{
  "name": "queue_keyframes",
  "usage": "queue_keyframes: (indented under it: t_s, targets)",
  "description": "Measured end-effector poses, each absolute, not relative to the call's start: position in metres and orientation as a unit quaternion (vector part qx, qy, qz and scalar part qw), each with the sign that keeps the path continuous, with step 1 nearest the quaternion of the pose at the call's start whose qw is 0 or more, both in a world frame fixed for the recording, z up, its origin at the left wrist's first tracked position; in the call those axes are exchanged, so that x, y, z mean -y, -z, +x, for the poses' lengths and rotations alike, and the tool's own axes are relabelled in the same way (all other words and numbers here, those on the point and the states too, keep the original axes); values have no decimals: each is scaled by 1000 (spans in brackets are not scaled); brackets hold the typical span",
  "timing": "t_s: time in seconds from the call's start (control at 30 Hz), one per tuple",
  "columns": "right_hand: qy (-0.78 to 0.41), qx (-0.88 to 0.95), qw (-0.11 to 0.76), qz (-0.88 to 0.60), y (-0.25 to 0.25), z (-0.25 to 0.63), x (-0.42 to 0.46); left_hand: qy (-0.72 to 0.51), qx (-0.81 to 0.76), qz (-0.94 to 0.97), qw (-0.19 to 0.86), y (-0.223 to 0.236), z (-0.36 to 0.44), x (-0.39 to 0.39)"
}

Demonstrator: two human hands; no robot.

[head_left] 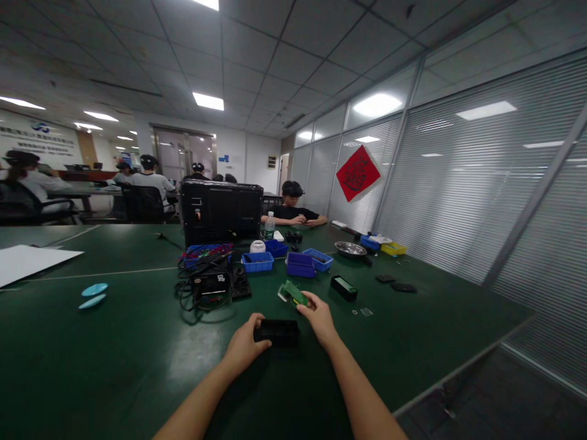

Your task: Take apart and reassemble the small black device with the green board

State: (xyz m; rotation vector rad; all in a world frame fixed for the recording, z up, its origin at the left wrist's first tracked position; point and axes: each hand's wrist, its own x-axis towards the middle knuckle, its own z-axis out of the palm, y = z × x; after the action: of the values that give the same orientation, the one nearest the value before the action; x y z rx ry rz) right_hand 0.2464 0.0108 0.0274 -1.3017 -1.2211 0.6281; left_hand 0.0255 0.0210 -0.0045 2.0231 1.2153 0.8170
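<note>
My left hand (247,342) grips the left end of a black rectangular case (277,332) on the green table, thumb in front and fingers behind. Just above and to the right, my right hand (318,315) pinches a green circuit board (294,292) by its right edge. The board is tilted, and a pale part sticks out at its left. Its underside is mostly hidden. Another black case (343,287) with a greenish inside lies beyond my right hand. Close to it are a small ring (354,312) and a clear flat piece (366,311).
Blue bins (257,262) stand behind the board. A black device with tangled cables (211,284) lies left of them, before a large black box (222,211). A metal dish (350,249), a yellow bin (393,248) and flat black pieces (403,287) are at right. A person (296,211) sits across the table.
</note>
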Motion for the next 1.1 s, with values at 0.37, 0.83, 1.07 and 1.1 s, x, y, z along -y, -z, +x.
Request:
queue_keyframes:
  t_s: [0.37, 0.83, 1.07, 1.1]
  targets:
    - [-431, 597, 502, -454, -40, 231, 5, -310, -458, 769, 321, -3, 26, -16]
    - [-335, 688, 400, -505, -46, 233, 9, -288, -493, 756, 320, -13, 27, -10]
    - [-336, 676, 384, -532, -47, 230, 10, -299, -479, 761, 318, -9, 26, -13]
    - [-336, 673, 386, -534, -46, 230, 10, -303, -476, 763, 316, -8, 26, -14]
